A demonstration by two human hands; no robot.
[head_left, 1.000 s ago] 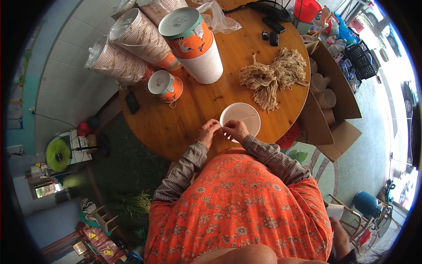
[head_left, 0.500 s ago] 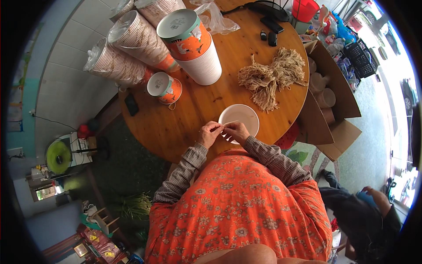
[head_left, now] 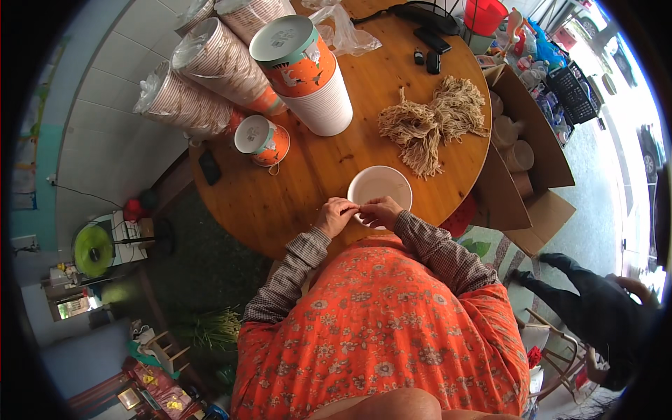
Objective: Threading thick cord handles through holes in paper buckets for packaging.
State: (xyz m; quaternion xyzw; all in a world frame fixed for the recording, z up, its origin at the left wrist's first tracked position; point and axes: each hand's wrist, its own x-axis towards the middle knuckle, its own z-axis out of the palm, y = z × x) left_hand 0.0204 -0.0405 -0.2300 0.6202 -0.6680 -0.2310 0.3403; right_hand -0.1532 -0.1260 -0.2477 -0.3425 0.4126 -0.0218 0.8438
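Note:
A white round paper tub (head_left: 381, 183) stands at the near side of the wooden table, its open mouth facing up. My left hand (head_left: 334, 215) and my right hand (head_left: 381, 211) meet at its near left rim, fingertips pinched together. Whatever is between the fingertips is too small to make out. Beyond the tub, to the right, lies a bundle of beige strings (head_left: 441, 119). To the left is a small upside-down orange tub (head_left: 263, 140) with a loop of string at its lower edge. Behind it rises a tall stack of tubs (head_left: 318, 98), white below and orange on top.
Plastic-wrapped stacks of tubs (head_left: 224, 63) lean at the back left. A dark phone (head_left: 208, 166) lies near the table's left edge. An open cardboard box (head_left: 504, 189) with tubs inside stands at the right. A person in dark clothes (head_left: 602, 308) is at the lower right.
My hands stay at the tub's rim, their fingers shifting slightly and the right hand turning a little over. The person at the right has moved away, and a chair shows there now.

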